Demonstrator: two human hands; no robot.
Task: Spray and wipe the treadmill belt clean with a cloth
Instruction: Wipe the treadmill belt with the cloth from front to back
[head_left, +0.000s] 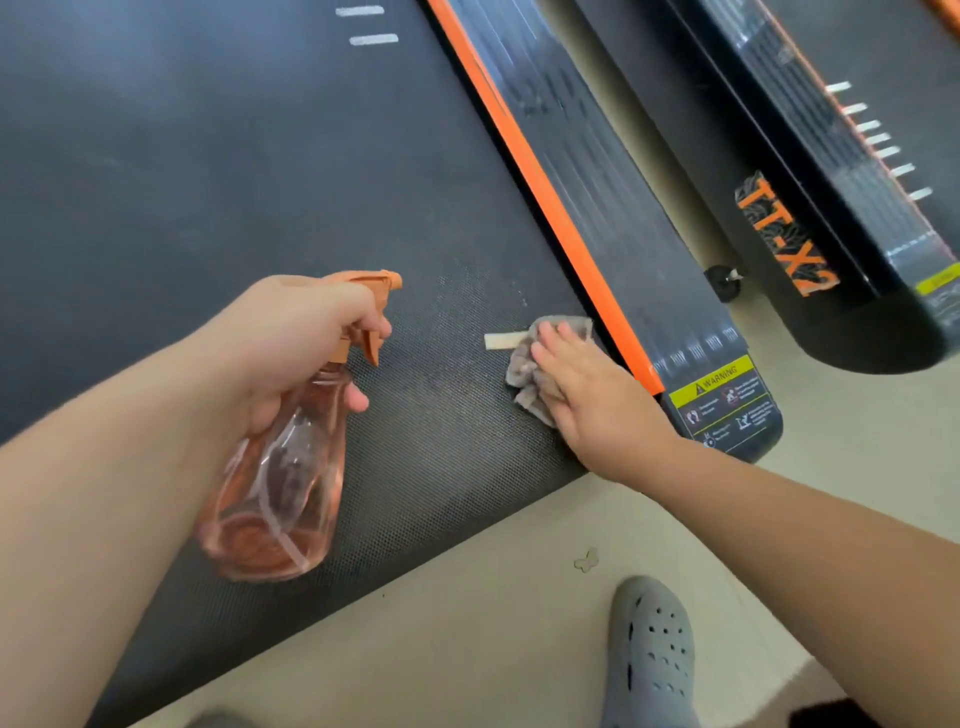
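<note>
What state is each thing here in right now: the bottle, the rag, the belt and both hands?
spray bottle: held tilted above the belt, nozzle pointing across it.
cloth: crumpled, pressed onto the belt beside the orange strip.
treadmill belt: faintly speckled between bottle and cloth.
left hand: grips the spray bottle, a finger at the trigger.
right hand: flat, pressing on the cloth.

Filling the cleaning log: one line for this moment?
left hand grips spray bottle | right hand presses cloth on belt

Even soft light, blurred, warped edges
</note>
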